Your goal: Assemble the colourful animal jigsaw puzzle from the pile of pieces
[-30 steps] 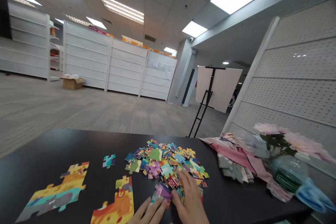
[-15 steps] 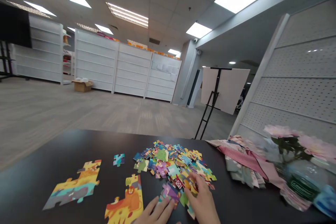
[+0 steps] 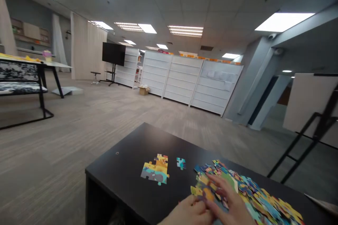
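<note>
My left hand [image 3: 191,211] is closed at the lower edge of some yellow and orange jigsaw puzzle pieces [image 3: 208,194], its fingertips curled against them. My right hand [image 3: 229,198] reaches over the same pieces from the right, thumb and fingers bent round them. Motion blur and the fingers hide how these pieces join. Left of the hands lies a joined puzzle section [image 3: 155,170] with a grey animal on teal and yellow. A single teal puzzle piece [image 3: 181,163] rests apart from it. Beside and beyond my right hand spreads a heap of loose puzzle pieces [image 3: 264,197].
The black table [image 3: 126,168] ends at a corner on the left and far side. An easel [image 3: 314,137] stands beyond its right end. White shelves [image 3: 182,77], a screen on a stand [image 3: 113,54] and another table [image 3: 56,64] are further off.
The view has swung left, so the table's contents appear further right. My hands have come together over the yellow and orange pieces; my right hand has left the heap's near side.
</note>
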Motion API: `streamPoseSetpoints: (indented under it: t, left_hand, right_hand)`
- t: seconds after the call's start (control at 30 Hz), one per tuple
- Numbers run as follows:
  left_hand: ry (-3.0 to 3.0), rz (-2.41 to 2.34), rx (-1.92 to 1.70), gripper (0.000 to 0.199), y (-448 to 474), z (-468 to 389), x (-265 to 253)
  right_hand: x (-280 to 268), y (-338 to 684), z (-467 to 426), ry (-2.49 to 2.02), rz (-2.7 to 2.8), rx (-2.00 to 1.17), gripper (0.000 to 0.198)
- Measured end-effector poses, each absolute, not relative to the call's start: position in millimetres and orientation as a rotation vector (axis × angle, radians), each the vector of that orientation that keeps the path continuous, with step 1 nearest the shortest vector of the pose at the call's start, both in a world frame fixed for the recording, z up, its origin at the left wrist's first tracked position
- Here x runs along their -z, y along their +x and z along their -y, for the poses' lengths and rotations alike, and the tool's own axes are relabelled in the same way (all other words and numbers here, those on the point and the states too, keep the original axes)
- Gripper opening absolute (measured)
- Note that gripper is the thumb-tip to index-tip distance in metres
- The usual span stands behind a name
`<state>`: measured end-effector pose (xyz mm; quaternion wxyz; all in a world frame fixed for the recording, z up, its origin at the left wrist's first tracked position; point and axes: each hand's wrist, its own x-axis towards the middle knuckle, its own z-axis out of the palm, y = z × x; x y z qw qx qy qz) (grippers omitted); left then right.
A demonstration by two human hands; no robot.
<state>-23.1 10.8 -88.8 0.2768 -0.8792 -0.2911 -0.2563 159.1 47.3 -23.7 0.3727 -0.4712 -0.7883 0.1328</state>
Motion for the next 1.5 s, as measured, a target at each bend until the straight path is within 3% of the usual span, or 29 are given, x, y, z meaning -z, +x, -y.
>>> streamPoseSetpoints:
  t: [0.17, 0.33, 0.43, 0.6, 0.87, 1.13, 1.5]
  left_hand:
    - [-2.246, 0.973, 0.698, 0.026, -78.4, -13.8, 103.0]
    - [-2.184, 1.262, 0.652, 0.043, -139.0, -9.5, 102.9]
    - [-2.166, 1.289, 0.653, 0.038, -143.6, -15.5, 115.7]
    - [-2.207, 1.321, 0.703, 0.031, -133.9, -24.4, 128.4]
    - [-2.384, 1.303, 0.723, 0.022, -158.7, -17.6, 96.4]
    - [-2.491, 1.548, 0.515, 0.034, -151.9, -13.3, 84.8]
    - [-2.766, 1.792, 0.588, 0.046, -155.5, -8.9, 69.6]
  right_hand:
    - [2.4, 17.2, -68.2, -0.903, 2.322, -0.689, 0.06]
    - [14.9, -45.0, -96.3, -0.747, 2.499, -0.706, 0.038]
    - [18.5, -51.5, -106.5, -0.758, 2.608, -0.735, 0.027]
    - [16.8, -54.2, -115.3, -0.738, 2.659, -0.809, 0.028]
    - [29.2, -64.6, -127.3, -0.758, 2.605, -0.915, 0.026]
    - [29.6, -64.1, -132.6, -0.788, 2.631, -0.948, 0.035]
    - [34.8, -58.6, -129.3, -0.806, 2.626, -0.84, 0.043]
